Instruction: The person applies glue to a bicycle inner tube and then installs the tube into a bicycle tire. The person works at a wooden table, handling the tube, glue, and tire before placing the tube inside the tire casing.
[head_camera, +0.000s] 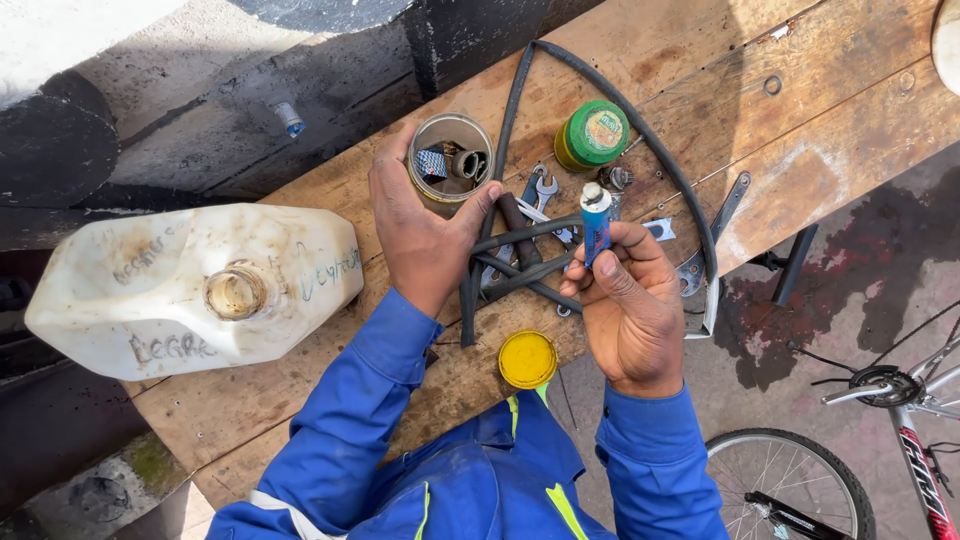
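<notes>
My left hand (420, 235) grips an open round tin (450, 160) holding small bits, and also presses on a folded black rubber inner tube (520, 255). My right hand (625, 300) holds a small blue tube with a white cap (595, 220) upright above the rubber. The rubber tube loops across a wooden bench (700, 70). A yellow lid (527, 359) lies near the bench's front edge between my blue sleeves.
A green-lidded tin (592, 135) stands behind the rubber loop. Spanners (545, 195) and a metal lever (725, 215) lie on the bench. A dirty white plastic jerrycan (195, 290) lies at the left. A bicycle wheel (790, 485) and frame (915, 420) stand lower right.
</notes>
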